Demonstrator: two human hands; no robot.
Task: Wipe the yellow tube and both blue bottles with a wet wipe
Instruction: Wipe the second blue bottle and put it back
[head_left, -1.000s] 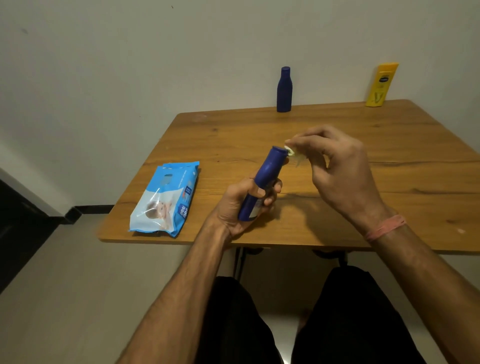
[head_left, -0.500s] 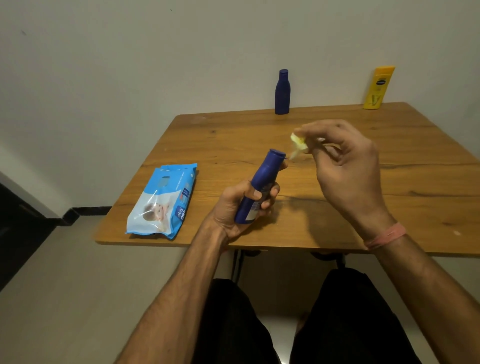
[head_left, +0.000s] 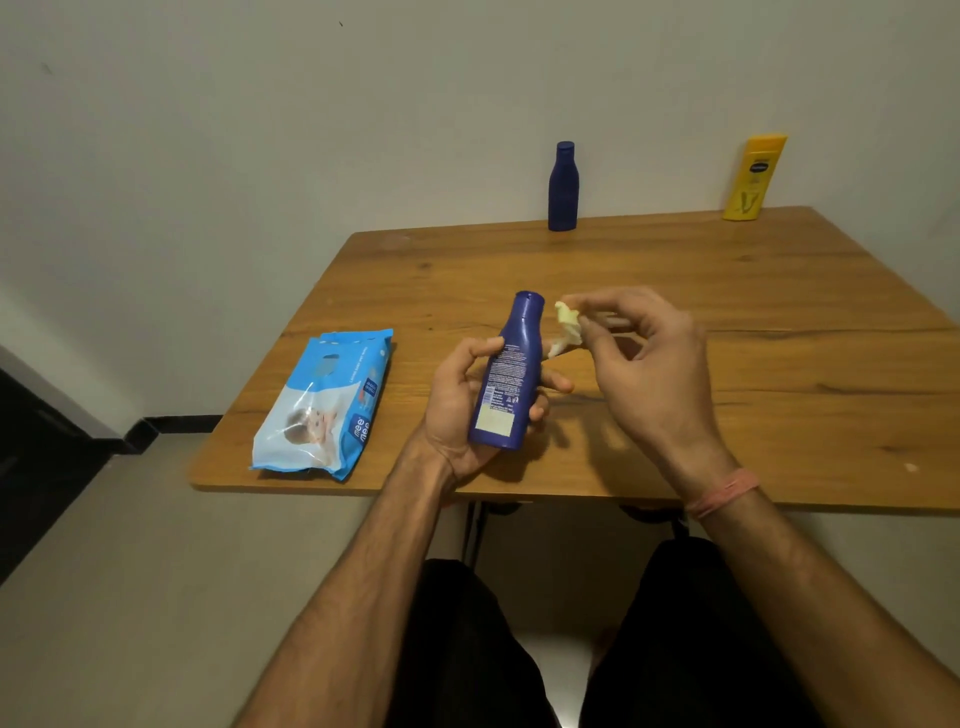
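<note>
That blue bottle (head_left: 506, 371) looks like light, stiff, slick plastic, so the left hand (head_left: 467, 410) wraps its lower body just right of the wipes pack (head_left: 324, 402) — right hand (head_left: 644, 364) pinches a crumpled wet wipe (head_left: 566, 327) beside its neck.

A plain room at home

A wooden table (head_left: 675, 291) stands in the corner of bare pale walls (head_left: 260, 156), over a light floor (head_left: 130, 597) with dark skirting (head_left: 171, 422). On it lie a baby-wipes pack (head_left: 322, 405) at near left and toiletry bottles (head_left: 562, 187) at the far edge
</note>
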